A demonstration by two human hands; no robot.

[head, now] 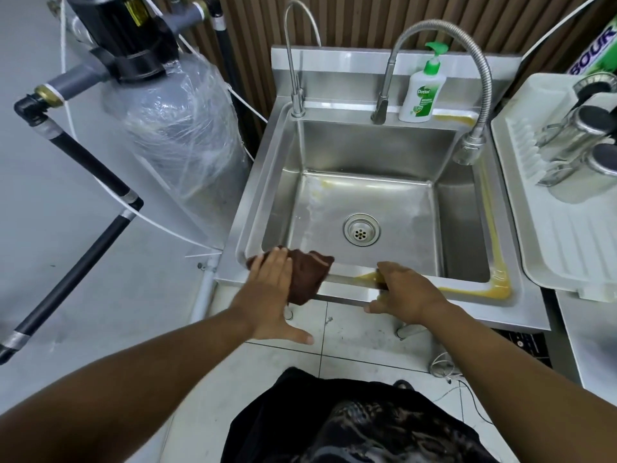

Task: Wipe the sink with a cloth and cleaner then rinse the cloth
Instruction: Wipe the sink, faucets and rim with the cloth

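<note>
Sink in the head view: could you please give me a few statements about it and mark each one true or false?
1. The left hand presses flat on the brown cloth at the front rim of the sink. True.
2. The soap bottle stands on the front rim. False: it stands on the back ledge, beside the flexible tap.
3. Yellow liquid lies along the right rim. True.
4. Water runs from the flexible tap. False: no water shows.

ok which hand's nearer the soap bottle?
Right. The right hand holds the sink front rim, opposite the soap bottle; the left hand presses the cloth at the front-left corner.
</note>
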